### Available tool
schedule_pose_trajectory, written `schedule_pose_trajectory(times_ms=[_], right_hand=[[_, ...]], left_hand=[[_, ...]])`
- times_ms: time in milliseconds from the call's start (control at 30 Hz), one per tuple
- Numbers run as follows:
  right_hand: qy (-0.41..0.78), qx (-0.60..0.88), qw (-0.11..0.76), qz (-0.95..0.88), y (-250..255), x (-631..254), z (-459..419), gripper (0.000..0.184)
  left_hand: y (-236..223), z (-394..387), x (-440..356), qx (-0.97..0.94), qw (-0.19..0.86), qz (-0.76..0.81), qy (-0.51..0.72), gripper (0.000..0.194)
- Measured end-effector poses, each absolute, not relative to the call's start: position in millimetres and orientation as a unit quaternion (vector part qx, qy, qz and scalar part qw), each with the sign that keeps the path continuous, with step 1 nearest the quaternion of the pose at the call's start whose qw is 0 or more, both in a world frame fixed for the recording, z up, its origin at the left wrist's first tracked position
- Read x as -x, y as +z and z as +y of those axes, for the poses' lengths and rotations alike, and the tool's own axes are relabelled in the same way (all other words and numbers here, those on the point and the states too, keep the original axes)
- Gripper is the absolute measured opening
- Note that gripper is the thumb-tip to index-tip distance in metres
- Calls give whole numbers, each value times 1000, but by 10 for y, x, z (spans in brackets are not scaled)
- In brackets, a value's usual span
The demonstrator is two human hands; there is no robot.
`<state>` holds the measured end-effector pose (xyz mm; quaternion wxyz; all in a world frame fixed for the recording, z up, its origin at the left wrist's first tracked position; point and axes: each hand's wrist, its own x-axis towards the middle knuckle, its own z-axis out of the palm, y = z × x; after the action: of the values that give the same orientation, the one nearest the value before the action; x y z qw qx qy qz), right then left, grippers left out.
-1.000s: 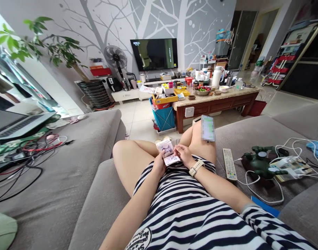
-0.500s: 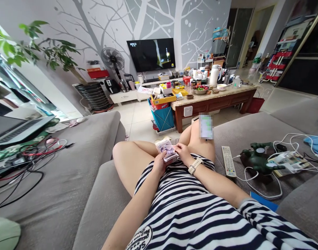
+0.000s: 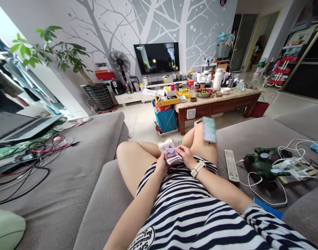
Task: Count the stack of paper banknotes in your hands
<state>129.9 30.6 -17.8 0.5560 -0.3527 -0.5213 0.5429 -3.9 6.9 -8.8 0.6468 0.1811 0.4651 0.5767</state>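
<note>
Several notes (image 3: 171, 152) are held over the lap (image 3: 179, 174), gripped by the left hand (image 3: 162, 165), and here the top one is pinched at its edge by the right hand (image 3: 186, 156).

A purple five-yuan banknote (image 3: 171, 153) now spans the gap between left fingers (image 3: 163, 155) and right fingers (image 3: 180, 149), portrait up. Far beyond the fingers, the television (image 3: 156, 57) picture has changed.
</note>
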Motion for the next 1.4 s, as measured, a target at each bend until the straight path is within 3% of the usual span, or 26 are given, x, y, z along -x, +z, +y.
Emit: schedule_pose_trajectory(times_ms=[1000,1400], right_hand=[[624,294,530,-494,-201,-1273,302,30],[550,374,572,-479,-193,-1275,349,36]], left_hand=[[-116,86,12,-175,665,393,610,31],[-172,85,90,-221,655,451,564,23]])
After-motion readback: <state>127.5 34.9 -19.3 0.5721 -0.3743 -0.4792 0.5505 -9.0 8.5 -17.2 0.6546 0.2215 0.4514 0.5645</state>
